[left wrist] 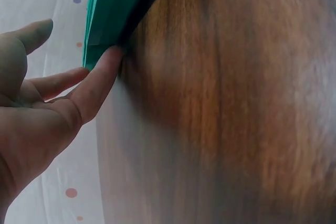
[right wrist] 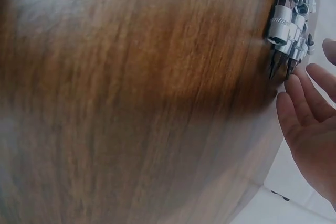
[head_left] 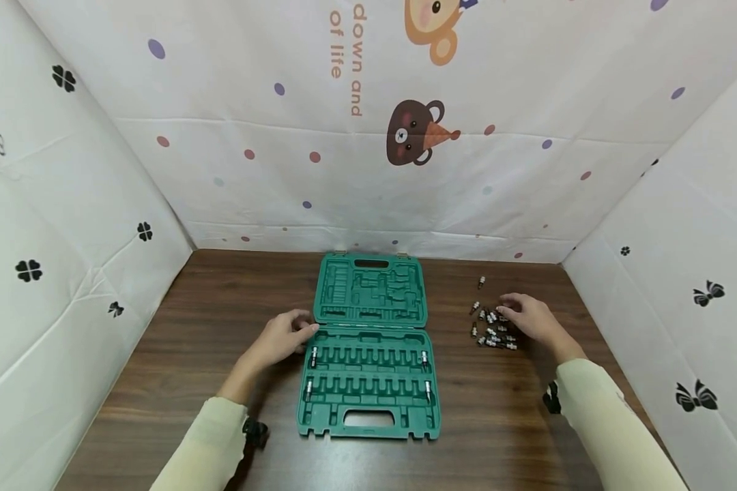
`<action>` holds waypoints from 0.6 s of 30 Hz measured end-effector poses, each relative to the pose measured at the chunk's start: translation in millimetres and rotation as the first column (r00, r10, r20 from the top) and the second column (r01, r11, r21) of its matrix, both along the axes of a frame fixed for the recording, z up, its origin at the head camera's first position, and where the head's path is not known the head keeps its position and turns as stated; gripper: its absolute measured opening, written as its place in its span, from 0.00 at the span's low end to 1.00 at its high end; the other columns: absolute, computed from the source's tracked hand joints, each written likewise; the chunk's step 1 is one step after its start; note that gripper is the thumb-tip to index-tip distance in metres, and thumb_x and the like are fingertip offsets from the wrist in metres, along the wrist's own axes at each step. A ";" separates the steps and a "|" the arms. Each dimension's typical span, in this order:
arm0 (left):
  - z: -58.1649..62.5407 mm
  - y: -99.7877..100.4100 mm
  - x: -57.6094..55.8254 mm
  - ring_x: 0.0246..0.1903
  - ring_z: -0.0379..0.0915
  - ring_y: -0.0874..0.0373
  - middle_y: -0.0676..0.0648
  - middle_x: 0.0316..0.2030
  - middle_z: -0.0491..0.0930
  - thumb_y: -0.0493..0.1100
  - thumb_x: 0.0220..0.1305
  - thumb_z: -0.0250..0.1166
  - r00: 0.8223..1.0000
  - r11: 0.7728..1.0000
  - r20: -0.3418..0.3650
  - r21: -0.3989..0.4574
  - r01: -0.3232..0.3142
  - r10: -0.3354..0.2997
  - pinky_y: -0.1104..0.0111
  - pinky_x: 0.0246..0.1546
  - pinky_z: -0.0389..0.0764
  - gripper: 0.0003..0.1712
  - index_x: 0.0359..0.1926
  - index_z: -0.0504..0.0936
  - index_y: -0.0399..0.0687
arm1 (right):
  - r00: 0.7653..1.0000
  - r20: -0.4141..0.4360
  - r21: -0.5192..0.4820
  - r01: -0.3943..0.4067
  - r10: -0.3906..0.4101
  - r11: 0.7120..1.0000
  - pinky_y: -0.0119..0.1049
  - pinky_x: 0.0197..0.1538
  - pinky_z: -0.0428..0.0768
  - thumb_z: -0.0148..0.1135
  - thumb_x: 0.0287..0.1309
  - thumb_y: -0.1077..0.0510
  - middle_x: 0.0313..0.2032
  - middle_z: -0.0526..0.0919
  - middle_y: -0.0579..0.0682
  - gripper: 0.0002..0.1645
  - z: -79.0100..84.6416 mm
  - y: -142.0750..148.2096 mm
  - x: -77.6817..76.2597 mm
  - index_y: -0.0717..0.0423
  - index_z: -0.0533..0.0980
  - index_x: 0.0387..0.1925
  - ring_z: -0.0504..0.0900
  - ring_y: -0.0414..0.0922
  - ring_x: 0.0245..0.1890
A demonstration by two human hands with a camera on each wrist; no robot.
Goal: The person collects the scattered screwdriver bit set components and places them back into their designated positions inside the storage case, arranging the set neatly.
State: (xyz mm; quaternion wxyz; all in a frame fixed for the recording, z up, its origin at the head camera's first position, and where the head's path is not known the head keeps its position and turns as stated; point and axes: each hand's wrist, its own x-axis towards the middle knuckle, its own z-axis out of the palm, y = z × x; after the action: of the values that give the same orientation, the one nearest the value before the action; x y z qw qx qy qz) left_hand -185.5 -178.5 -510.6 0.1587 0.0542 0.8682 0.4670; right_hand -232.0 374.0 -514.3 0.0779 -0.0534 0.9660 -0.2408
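A green plastic tool case [head_left: 325, 413] lies unfolded on the table, its lid [head_left: 338, 283] laid back toward the wall. Silver-and-black bit sockets sit at the ends of its two slot rows, such as one at upper left [head_left: 314, 357] and one at lower right [head_left: 428, 391]. My left hand [head_left: 280, 337] touches the case's left side near the hinge, fingers extended against the green edge [left wrist: 107, 17] in the left wrist view. To the right, my right hand [head_left: 531, 318] reaches over a loose pile of bit sockets [head_left: 491, 334]; its fingers [right wrist: 302, 95] are loosely bent beside them.
A dark wood table [head_left: 239, 286] carries everything. White printed cloth [head_left: 356, 177] hangs behind it and along both sides. One bit socket [head_left: 482, 281] lies apart, farther back than the pile. Each wrist wears a small black camera, the left one [head_left: 256, 432] beside the case.
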 end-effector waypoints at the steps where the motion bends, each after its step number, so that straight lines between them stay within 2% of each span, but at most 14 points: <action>1: -0.7 0.2 0.0 0.36 0.84 0.56 0.40 0.49 0.82 0.51 0.78 0.61 1.000 1.000 0.011 0.021 0.000 0.000 0.62 0.37 0.89 0.32 0.72 0.70 0.36 | 1.000 -0.001 0.003 -0.001 0.001 1.000 0.62 0.52 0.81 0.56 0.77 0.47 0.57 0.82 0.66 0.28 -0.2 -0.1 -0.8 0.64 0.74 0.66 0.82 0.63 0.54; 5: -1.7 1.8 0.3 0.39 0.85 0.54 0.38 0.50 0.82 0.47 0.79 0.60 0.999 0.997 0.036 0.075 -0.011 0.009 0.61 0.38 0.90 0.27 0.70 0.73 0.35 | 1.000 -0.008 0.017 -0.017 0.017 1.000 0.59 0.48 0.82 0.58 0.76 0.49 0.51 0.84 0.64 0.24 -0.8 0.5 -3.8 0.64 0.78 0.60 0.83 0.60 0.49; 13: -4.1 3.3 2.3 0.43 0.85 0.51 0.34 0.55 0.81 0.41 0.78 0.59 0.998 0.994 0.050 0.101 -0.043 0.038 0.61 0.37 0.90 0.21 0.66 0.77 0.35 | 0.999 -0.017 0.027 -0.031 0.031 0.999 0.54 0.44 0.82 0.60 0.74 0.53 0.43 0.85 0.60 0.18 -3.9 0.6 -9.8 0.64 0.81 0.52 0.83 0.53 0.42; 18: -7.2 3.1 2.5 0.44 0.84 0.50 0.34 0.52 0.81 0.36 0.77 0.58 0.997 0.990 0.061 0.128 -0.063 0.056 0.61 0.37 0.91 0.19 0.64 0.78 0.32 | 1.000 -0.011 0.018 -0.024 0.024 1.000 0.50 0.42 0.81 0.60 0.74 0.55 0.41 0.85 0.57 0.15 -4.8 -0.5 -12.7 0.63 0.81 0.50 0.82 0.49 0.39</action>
State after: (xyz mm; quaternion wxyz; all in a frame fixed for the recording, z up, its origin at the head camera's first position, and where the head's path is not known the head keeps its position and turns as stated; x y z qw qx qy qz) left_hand -183.0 -175.4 -517.9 0.1656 0.0251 0.8325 0.5281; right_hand -244.7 373.4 -519.1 0.0757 -0.0655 0.9678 -0.2309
